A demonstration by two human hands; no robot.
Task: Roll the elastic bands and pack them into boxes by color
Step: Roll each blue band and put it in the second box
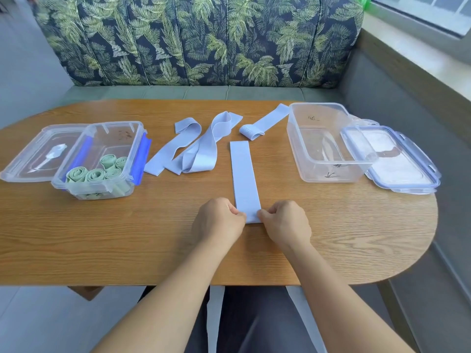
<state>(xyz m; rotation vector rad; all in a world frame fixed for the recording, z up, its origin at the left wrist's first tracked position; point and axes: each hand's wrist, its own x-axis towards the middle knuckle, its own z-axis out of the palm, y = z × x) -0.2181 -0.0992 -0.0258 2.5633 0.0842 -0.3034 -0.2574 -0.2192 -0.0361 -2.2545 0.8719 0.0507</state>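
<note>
— Both hands are working the near end of the flat lavender band [245, 179]: the left hand [218, 220] is pinching its left corner, the right hand [285, 222] is pinching the right corner, fingers curled closed on the fabric.

— So the roll is just starting?

— I'd judge so. That band is lying straight on the worktop [127, 238], running away from the person, and no coil is showing yet, though the knuckles are hiding the very edge, so a first fold may be tucked under there.

— How should it be done well?

— By keeping both corners level, turning the first fold tight, and holding the side edges aligned so the roll isn't coning. The elastic is likely springing back, so steady pressure is mattering.

— And where is it going?

— Presumably into the empty clear box [328, 149] on the right, its lid [397, 161] sitting beside it. The green rolls [95, 171] are filling the left box [96, 161]. Loose lavender bands [193, 149] and a partly rolled one [257, 126] are waiting in the middle.
</note>
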